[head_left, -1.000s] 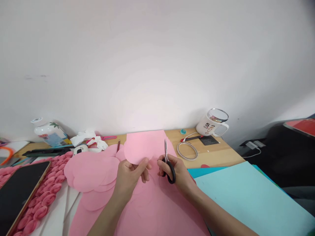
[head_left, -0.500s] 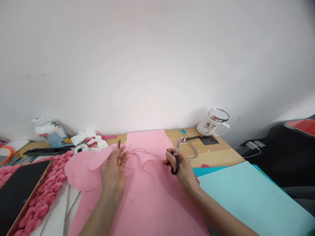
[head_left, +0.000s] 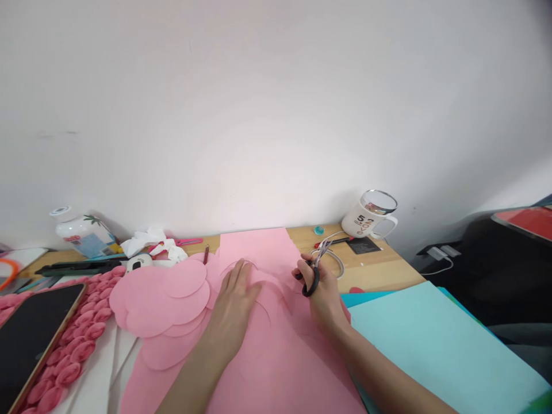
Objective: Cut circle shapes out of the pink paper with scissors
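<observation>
Fingers stretched out, my left hand (head_left: 233, 310) lies on a large pink sheet of paper (head_left: 267, 368) with curved cuts and lines in it. My right hand (head_left: 321, 293) holds black-handled scissors (head_left: 311, 282), blades pointing up and away from me, above the sheet's right side. Those fingers are curled through and around the scissor handles. To the left of my left hand, several rounded pink paper pieces (head_left: 159, 299) overlap in a loose pile. A dark red pencil (head_left: 206, 254) rests just behind them.
A white mug (head_left: 366, 218) stands at the back right beside a coiled cable (head_left: 338, 264). Pale blue sheets (head_left: 431, 339) lie at right. On the left are a phone (head_left: 34, 339), pink fabric-like petals (head_left: 81, 345), crumpled tissue (head_left: 159, 241) and a white bottle (head_left: 84, 233).
My left hand has let go of a rounded pink piece, which now lies on the pile, and has moved right onto the large sheet. The scissors have shifted slightly right.
</observation>
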`<state>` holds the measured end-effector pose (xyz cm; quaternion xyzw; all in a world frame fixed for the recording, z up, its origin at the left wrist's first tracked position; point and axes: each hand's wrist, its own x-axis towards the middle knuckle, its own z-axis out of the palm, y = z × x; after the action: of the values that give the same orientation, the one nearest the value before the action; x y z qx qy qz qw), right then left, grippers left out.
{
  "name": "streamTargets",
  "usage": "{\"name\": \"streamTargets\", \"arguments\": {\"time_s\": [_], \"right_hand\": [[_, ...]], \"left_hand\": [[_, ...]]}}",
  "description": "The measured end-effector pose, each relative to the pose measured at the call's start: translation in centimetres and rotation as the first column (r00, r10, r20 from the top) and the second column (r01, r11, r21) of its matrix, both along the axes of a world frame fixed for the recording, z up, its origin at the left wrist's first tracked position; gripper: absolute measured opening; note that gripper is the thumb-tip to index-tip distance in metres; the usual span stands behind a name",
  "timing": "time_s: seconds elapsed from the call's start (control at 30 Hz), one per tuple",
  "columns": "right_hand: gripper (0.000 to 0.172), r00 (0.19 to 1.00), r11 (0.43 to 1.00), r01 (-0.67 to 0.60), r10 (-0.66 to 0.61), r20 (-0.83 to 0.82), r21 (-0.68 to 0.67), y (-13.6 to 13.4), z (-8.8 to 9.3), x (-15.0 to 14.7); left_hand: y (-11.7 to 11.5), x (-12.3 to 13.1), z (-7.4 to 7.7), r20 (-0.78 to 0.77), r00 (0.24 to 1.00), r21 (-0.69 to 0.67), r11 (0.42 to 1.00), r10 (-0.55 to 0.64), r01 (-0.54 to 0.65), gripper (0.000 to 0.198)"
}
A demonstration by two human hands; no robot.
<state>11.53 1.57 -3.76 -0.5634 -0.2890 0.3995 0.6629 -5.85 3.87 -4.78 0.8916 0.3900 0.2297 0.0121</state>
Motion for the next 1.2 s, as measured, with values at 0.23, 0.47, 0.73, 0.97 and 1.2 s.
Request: {"name": "streamTargets", "arguments": {"time_s": [0.23, 0.47, 0.73, 0.97, 1.2], "right_hand": [[0.031, 1.000, 1.000, 0.003, -0.003, 0.003, 0.003, 0.1, -0.1, 0.1], [0.030, 0.999, 0.999, 0.031, -0.031, -0.006, 0.030, 0.2, 0.3, -0.2], [0.027, 0.980, 0.996, -0.010, -0.008, 0.198, 0.093, -0.3, 1.5, 0.2], [0.032, 0.982, 0.994, -0.079, 0.063, 0.176, 0.082, -0.1, 1.2, 0.0], [0.019, 0.970, 0.988, 0.065, -0.096, 0.224, 0.143, -0.3, 1.3, 0.1]], "left_hand": [[0.9, -0.2, -0.4, 0.158, 0.983, 0.034, 0.995, -0.095, 0.090, 0.024], [-0.5, 0.7, 2.9, 0.546, 0.805, -0.456, 0.888, 0.231, 0.054, 0.013], [-0.2, 0.1, 4.7, 0.700, 0.276, -0.701, 0.707, 0.659, 0.089, 0.016], [0.9, -0.2, 4.3, 0.647, -0.010, -0.748, 0.637, 0.762, 0.186, 0.019], [-0.3, 0.4, 4.1, 0.911, 0.296, -0.202, 0.936, 0.288, -0.289, 0.024]]}}
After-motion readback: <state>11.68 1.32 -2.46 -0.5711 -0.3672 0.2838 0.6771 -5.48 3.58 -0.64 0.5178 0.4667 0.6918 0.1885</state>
